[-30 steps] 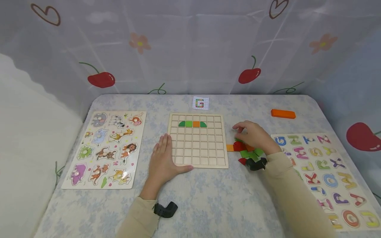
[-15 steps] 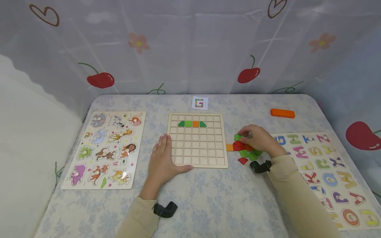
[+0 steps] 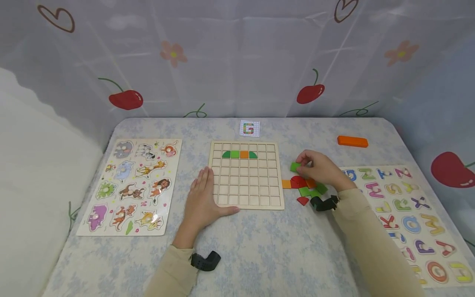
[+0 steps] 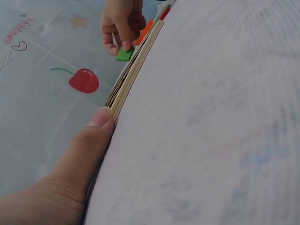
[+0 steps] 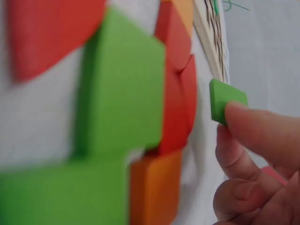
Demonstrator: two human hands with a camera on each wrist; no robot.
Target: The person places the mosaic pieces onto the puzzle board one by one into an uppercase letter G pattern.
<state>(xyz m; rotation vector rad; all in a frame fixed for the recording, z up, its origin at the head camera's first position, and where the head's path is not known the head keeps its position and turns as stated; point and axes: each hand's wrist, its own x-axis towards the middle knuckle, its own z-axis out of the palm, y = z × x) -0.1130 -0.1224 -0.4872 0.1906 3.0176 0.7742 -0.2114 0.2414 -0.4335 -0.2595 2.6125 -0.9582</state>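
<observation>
A light green square tile (image 5: 229, 96) is pinched between thumb and fingers of my right hand (image 3: 317, 167), just right of the wooden grid board (image 3: 245, 181). In the board's second row lie a dark green quarter-round tile (image 3: 226, 154), a light green square, an orange square and another dark green quarter-round. My left hand (image 3: 202, 202) rests against the board's left and front edges, fingers straight and thumb (image 4: 96, 131) along the front. Below the right hand lies a pile of loose tiles (image 3: 306, 192), red, green and orange, partly hidden by the hand.
A small pattern card (image 3: 250, 128) lies behind the board. An animal puzzle (image 3: 130, 187) sits at left, a letter puzzle (image 3: 412, 231) at right, partly under the right sleeve. An orange block (image 3: 352, 141) lies at the back right.
The right hand has come to pinch a light green square from the pile and has moved it slightly up and left, toward the board. The left hand stays in place.
</observation>
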